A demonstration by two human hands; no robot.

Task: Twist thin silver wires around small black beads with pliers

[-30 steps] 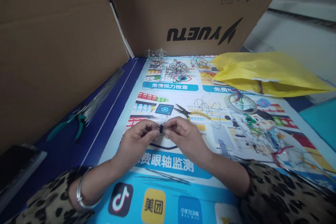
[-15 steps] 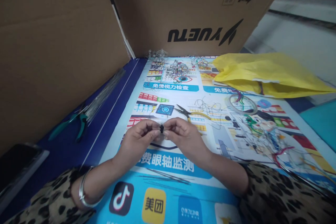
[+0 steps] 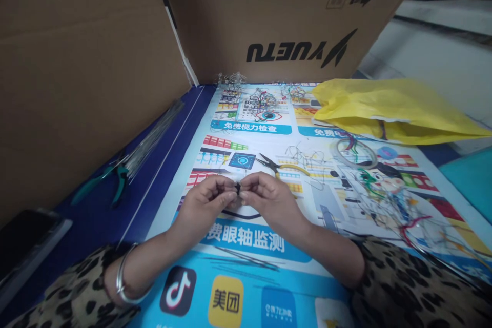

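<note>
My left hand (image 3: 207, 202) and my right hand (image 3: 267, 200) meet fingertip to fingertip over a printed poster (image 3: 246, 246). Both pinch a small black piece (image 3: 237, 189) between thumbs and forefingers. A thin dark wire loop (image 3: 240, 213) hangs from it and curves under my hands onto the poster. What the black piece is cannot be made out. A silver bangle (image 3: 122, 277) sits on my left wrist. Both sleeves have a leopard print.
Yellow-handled pliers (image 3: 282, 165) lie just beyond my hands. Green-handled pliers (image 3: 103, 180) and a bundle of straight wires (image 3: 154, 138) lie at left beside a cardboard wall (image 3: 77, 72). A yellow bag (image 3: 388, 107), a tape roll (image 3: 355, 151) and tangled wires (image 3: 400, 205) are at right.
</note>
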